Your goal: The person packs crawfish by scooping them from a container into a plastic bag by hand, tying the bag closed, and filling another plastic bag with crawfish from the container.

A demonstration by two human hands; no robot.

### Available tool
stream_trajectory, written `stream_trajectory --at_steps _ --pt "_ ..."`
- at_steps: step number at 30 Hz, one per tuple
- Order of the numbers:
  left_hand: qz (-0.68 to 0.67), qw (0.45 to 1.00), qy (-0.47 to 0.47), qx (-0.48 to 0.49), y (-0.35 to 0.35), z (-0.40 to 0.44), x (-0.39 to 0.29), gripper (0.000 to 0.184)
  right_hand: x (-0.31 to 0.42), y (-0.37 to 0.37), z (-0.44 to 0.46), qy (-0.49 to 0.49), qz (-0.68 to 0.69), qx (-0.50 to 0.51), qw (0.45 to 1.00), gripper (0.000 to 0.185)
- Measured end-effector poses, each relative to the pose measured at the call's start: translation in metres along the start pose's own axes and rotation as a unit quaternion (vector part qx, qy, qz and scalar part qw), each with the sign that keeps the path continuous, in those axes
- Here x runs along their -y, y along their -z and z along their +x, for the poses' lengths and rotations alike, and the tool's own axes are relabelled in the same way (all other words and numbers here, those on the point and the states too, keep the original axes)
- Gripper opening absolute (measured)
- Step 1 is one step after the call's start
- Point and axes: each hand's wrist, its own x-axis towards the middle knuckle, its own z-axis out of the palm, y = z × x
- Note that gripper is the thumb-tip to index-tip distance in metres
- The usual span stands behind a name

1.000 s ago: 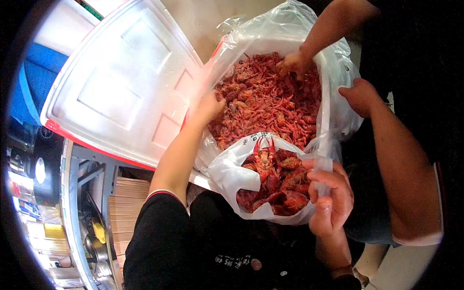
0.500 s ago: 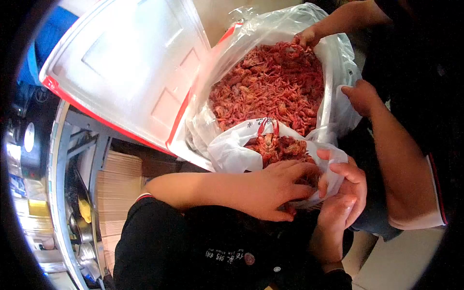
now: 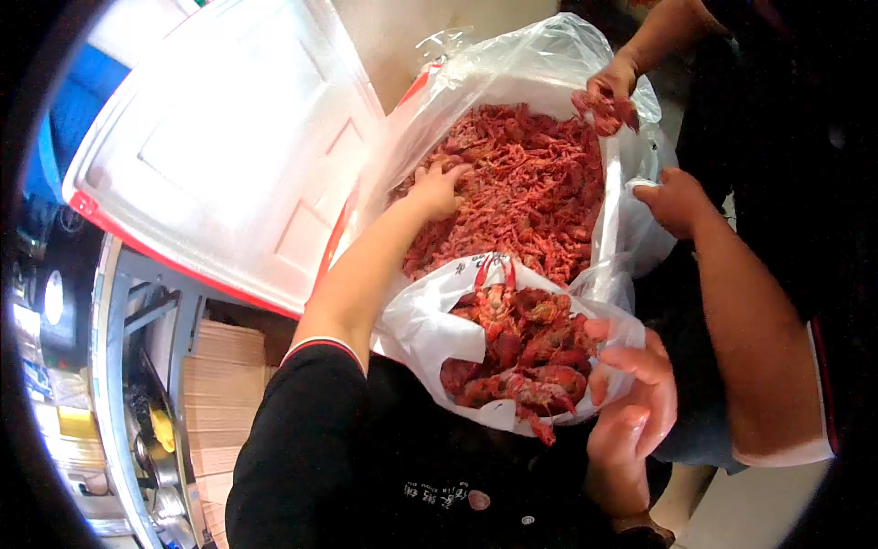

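My left hand [image 3: 439,188] reaches over the red crayfish [image 3: 526,197] heaped in the plastic-lined foam box [image 3: 599,215]. Its fingers are spread and touch the crayfish at the left side of the heap. Close to my body, my right hand [image 3: 636,393] grips the right edge of a white plastic bag [image 3: 425,343], thumb and fingers closed on the film. Inside this bag lie several crayfish [image 3: 521,352], one with its claws pointing up. One crayfish [image 3: 541,428] hangs over the bag's front rim.
A co-worker's hand [image 3: 608,96] holds crayfish above the box's far right corner. Their other hand [image 3: 677,201] grips another white bag at the right side. The white lid [image 3: 238,146] stands open at left, beside a metal shelf frame [image 3: 165,311] and stacked cardboard [image 3: 224,384].
My left hand has left the white bag and moved forward to the crayfish heap. The bag's contents now show more fully. The co-worker's upper hand has lifted crayfish out of the box.
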Motion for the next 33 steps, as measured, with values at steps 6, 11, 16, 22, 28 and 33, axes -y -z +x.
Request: stream_trajectory --at_steps 6,11,16,22,28,33 --pt "0.056 0.993 0.077 0.07 -0.001 0.01 -0.017 0.056 -0.005 0.003 0.002 0.031 0.049 0.024 0.998 0.047" --pt "-0.016 0.999 0.036 0.014 -0.002 0.009 0.007 0.04 -0.001 0.006 -0.001 -0.001 0.051 0.015 0.999 0.049" --pt "-0.15 0.969 0.102 -0.171 -0.001 0.001 0.033 0.032 -0.003 0.006 -0.001 0.018 0.013 0.025 0.999 0.048" --pt "-0.204 0.949 0.154 -0.185 0.02 -0.006 0.03 0.028 -0.007 0.004 0.001 0.026 0.025 0.02 0.999 0.044" --pt "-0.016 0.996 0.085 -0.013 0.009 0.015 -0.009 0.044 -0.011 0.001 0.003 0.036 0.03 0.016 0.999 0.042" --pt "-0.024 0.998 0.053 -0.029 0.008 -0.003 -0.009 0.051 -0.004 0.003 0.003 -0.004 0.026 0.036 0.999 0.04"
